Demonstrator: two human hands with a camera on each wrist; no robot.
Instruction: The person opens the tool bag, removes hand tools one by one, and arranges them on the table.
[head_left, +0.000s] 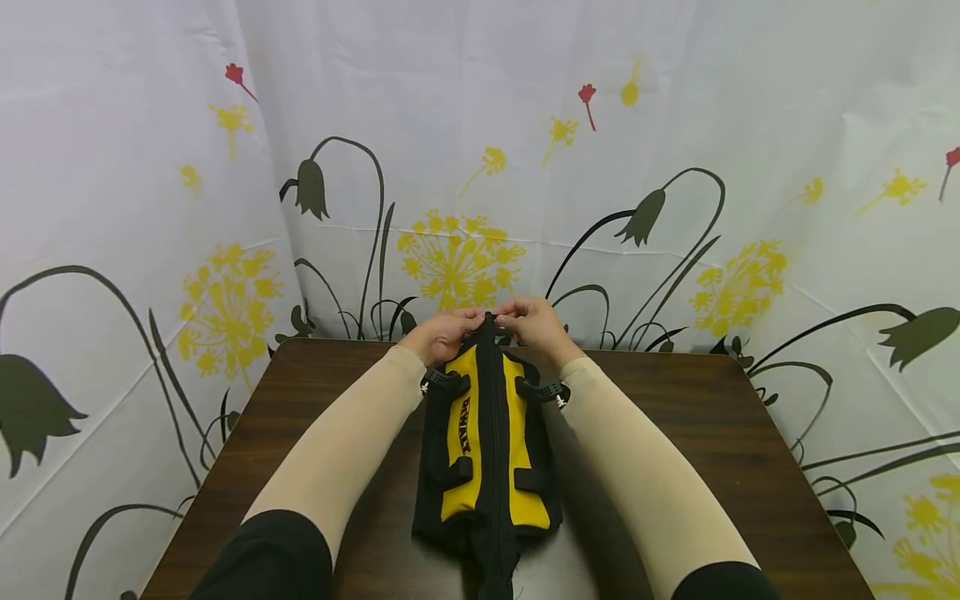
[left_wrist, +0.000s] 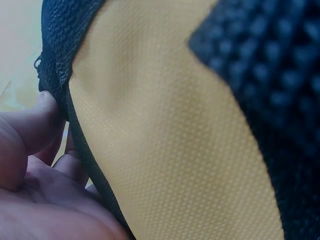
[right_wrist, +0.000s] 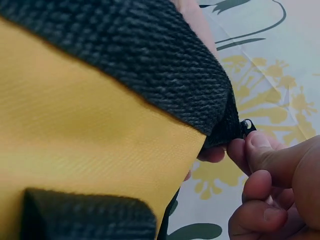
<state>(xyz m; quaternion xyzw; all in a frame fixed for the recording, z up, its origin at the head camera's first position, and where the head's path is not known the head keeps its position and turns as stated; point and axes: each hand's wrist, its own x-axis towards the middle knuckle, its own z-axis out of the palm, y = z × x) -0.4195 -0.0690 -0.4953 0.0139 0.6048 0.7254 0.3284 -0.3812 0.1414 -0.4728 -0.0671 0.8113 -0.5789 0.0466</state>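
A black and yellow tool bag [head_left: 492, 425] with DEWALT lettering lies lengthwise on the table, its zipper strip running along the top. My left hand [head_left: 442, 335] holds the bag's far end; in the left wrist view its thumb [left_wrist: 46, 107] presses on the black edge, with fingers behind it. At that same end, my right hand [head_left: 538, 331] pinches a small dark zipper pull [right_wrist: 251, 127] between thumb and forefinger. Black webbing handles [right_wrist: 90, 215] cross the yellow panels. The bag's underside and inside are hidden.
The brown wood-grain table [head_left: 675, 433] extends on both sides of the bag. Behind its far edge hangs a white curtain [head_left: 465, 108] printed with flowers. Dark wrist straps [head_left: 543, 390] sit close to the bag's sides.
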